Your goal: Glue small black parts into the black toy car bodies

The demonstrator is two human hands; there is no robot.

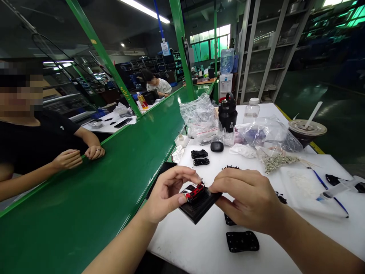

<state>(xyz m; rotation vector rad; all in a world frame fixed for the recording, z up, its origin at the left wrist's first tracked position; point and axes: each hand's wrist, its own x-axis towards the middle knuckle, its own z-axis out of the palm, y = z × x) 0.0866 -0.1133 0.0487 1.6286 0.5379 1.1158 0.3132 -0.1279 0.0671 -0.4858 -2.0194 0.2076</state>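
Note:
My left hand (168,190) pinches a small red and white model car (194,191) between thumb and fingers. The car is on or just over a flat black base (196,211); whether they are joined I cannot tell. From the other side, my right hand (245,196) is closed at the base's right corner, fingertips above and thumb partly hidden. Below my right hand lies a black car-shaped part (243,241), and another is partly covered by the hand. Beyond my hands are two black car chassis (199,153) side by side.
Behind the chassis lie a black oval case (217,146), plastic bags (199,114) and a black bottle (227,116). To the right are a bag of small pale parts (278,161), a syringe (339,189) and a drink cup (307,129). A green partition (114,167) separates a co-worker.

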